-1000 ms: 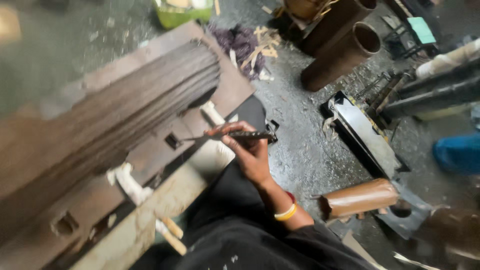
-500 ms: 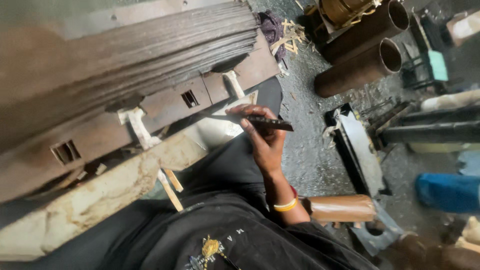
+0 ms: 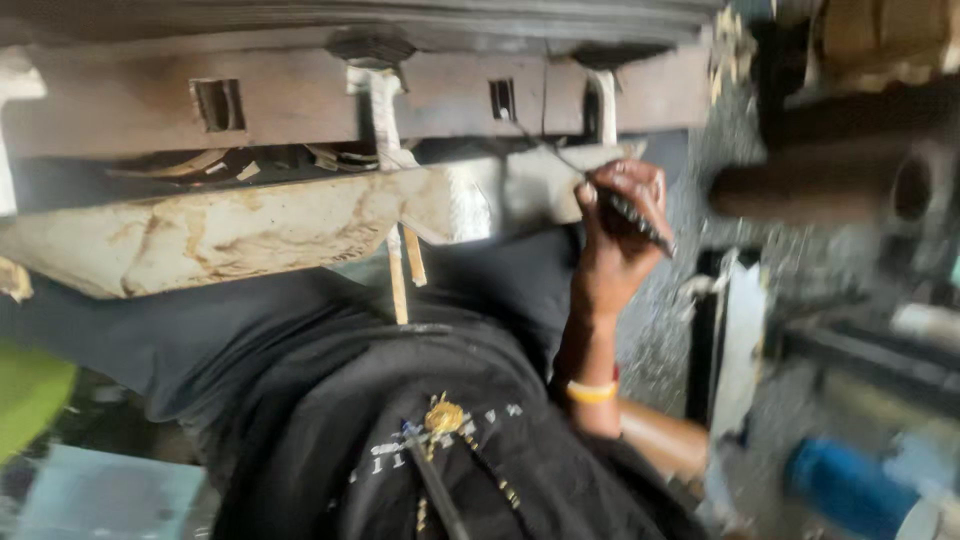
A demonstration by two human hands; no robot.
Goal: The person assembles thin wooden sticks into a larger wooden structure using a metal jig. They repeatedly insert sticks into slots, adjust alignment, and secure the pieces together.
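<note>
A thin dark tool [image 3: 632,215] is clenched in the right hand [image 3: 615,235] at the right end of the pale beam [image 3: 250,235], where its wire-thin tip could be bent or slipped off by sideways pressure; the left hand is not seen.

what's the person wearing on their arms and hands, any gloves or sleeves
Only the right hand shows, and it is bare: no glove. The forearm below it is uncovered too, with no sleeve reaching it in view. At the wrist sits a yellow band with a thin strip of red beside it. The left hand is out of view. The torso is covered by a black garment with a small gold emblem.
</note>
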